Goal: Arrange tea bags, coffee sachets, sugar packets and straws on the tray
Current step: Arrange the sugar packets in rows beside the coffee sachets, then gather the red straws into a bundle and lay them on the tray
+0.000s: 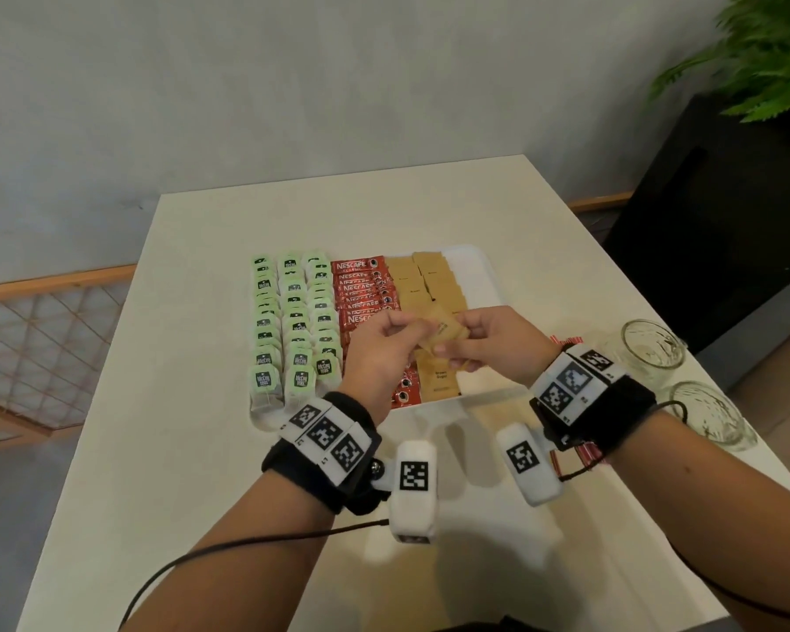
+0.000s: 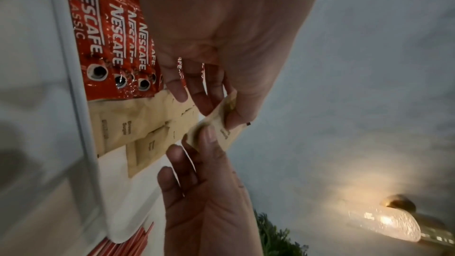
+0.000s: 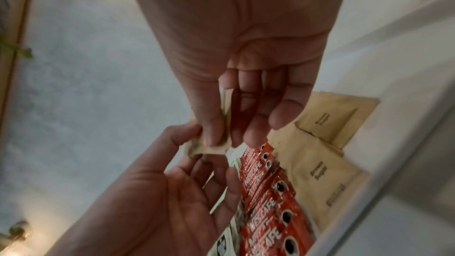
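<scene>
Both hands, left [image 1: 381, 346] and right [image 1: 493, 339], pinch one sugar packet [image 1: 445, 333] above the tray [image 1: 482, 271]. Tugging apart could tear it, spilling sugar over the sachets [image 1: 361, 294].

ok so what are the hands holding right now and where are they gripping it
Both hands pinch one small brown paper sugar packet above the white tray: the left hand holds its left end, the right hand its right end.

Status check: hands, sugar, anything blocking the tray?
Left hand and right hand pinch one brown sugar packet above the tray. Sugar column part-filled. Nothing blocking.
</scene>
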### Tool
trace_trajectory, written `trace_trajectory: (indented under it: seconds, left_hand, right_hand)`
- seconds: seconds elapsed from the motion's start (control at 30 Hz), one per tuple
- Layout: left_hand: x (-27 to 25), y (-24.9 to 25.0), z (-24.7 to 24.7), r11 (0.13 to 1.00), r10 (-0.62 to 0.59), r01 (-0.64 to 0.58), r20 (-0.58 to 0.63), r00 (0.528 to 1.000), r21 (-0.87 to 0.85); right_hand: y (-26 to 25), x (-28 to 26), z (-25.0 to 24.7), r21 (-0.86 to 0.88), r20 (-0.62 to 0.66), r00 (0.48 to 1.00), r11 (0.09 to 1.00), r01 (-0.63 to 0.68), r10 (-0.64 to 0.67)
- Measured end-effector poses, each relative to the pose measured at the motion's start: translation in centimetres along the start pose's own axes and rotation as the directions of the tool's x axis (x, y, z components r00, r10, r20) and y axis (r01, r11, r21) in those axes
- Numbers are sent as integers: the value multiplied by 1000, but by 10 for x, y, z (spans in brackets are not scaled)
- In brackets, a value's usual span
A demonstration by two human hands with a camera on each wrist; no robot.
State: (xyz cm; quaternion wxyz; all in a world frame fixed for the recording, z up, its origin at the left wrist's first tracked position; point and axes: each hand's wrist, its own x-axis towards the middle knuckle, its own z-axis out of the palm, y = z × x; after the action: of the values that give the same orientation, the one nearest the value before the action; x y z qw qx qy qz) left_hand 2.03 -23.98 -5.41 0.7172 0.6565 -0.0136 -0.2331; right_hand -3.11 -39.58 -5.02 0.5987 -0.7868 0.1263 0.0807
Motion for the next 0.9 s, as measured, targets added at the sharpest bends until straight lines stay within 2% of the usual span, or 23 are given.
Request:
trace_trajectory:
  seconds: [0.1,0.17,0.27,0.3,0.33,0.4,0.43,0.47,0.5,0.57,0.7,0.9]
  left_hand:
    - [-1,2,2,997,41,-43,27,999,62]
    - [-2,3,2,980,97,-106,62,993,169]
    - [0,-5,2,890,176,-217,136,975,401]
    - [3,-10,2,818,193,-246,155,969,519]
    - [6,-14,2,698,213,-272,170,962,662]
    - [10,-19,1,345,253,-298,218,943,890]
    - [11,-22,1,194,261,-296,241,935,935]
    - [11,-24,2,101,258,-295,261,930,950]
    - [11,-26,3,44,252,-295,275,928,955]
    - [12,-30,7,-24,247,-293,289,925,956]
    - [13,-33,12,-105,222,-262,280,934,959]
    - [12,-32,15,-129,202,-236,259,945,963]
  right_hand:
    - [0,0,-12,78,-61,998,997,-28,33]
    - [-2,2,-21,153,-97,994,988,-30,45]
    - [-4,7,-34,192,-149,988,981,-6,35]
    - [-2,9,-38,157,-172,985,988,-3,30]
    - [2,11,-42,82,-199,980,997,-6,23]
    - [17,14,-49,-163,-230,973,986,-40,2]
    - [25,15,-51,-283,-219,976,957,-71,8]
    - [33,16,-52,-369,-199,979,924,-105,32]
    - [38,15,-51,-413,-179,982,901,-134,64]
    - [48,14,-47,-436,-161,981,883,-171,111]
    - [54,15,-38,-409,-189,974,892,-192,123]
    - [59,18,-36,-349,-203,971,918,-189,123]
